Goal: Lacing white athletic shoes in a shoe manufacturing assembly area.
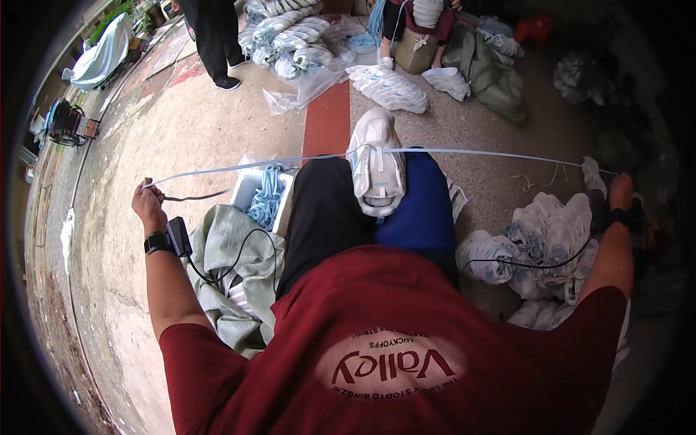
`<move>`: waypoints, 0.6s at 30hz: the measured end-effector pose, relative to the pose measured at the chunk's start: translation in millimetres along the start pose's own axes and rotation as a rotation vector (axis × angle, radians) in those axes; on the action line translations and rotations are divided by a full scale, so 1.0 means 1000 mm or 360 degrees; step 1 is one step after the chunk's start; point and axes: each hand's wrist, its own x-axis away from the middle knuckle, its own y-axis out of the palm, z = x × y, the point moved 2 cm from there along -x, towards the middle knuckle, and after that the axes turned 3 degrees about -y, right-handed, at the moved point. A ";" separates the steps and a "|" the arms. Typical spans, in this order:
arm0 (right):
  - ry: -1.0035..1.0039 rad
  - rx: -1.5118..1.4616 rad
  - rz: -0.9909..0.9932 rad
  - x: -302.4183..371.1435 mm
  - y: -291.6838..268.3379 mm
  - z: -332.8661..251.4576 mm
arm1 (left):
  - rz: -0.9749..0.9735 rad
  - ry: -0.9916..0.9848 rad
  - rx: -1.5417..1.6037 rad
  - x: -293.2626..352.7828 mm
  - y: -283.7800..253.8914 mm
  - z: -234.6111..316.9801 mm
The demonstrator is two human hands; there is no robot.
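Between my knees rests a white shoe upper point(377, 170) with pale blue trim. A long light-blue shoelace point(254, 165) passes across it and is drawn out nearly straight to both sides. Far to the left, my left hand point(150, 206) pinches one end of the lace, and a darker strip trails from those fingers. Out at the far right my right hand point(620, 192) is closed at the other end of the lace; shade partly hides its fingers. A box of light-blue laces point(267, 197) stands beside my left knee.
Piled shoe uppers point(547, 239) lie by my right side. A grey-green sack point(235, 272) sits at my left. Ahead are a row of uppers point(388, 88), bagged bundles point(290, 36), another sack point(486, 69), a standing person point(210, 36) and a seated person point(417, 22). Cables hang near both forearms.
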 end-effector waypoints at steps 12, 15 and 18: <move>-0.0316 0.0747 -0.0274 0.040 -0.079 0.177 | 0.0263 -0.0073 -0.0541 -0.068 -0.198 -0.013; -0.0514 0.0742 -0.0205 0.048 -0.039 0.135 | 0.0562 -0.0125 -0.0695 -0.062 -0.273 -0.045; 0.0550 -0.0729 -0.1113 0.079 0.040 -0.060 | 0.0568 -0.0169 -0.1182 -0.030 -0.293 -0.043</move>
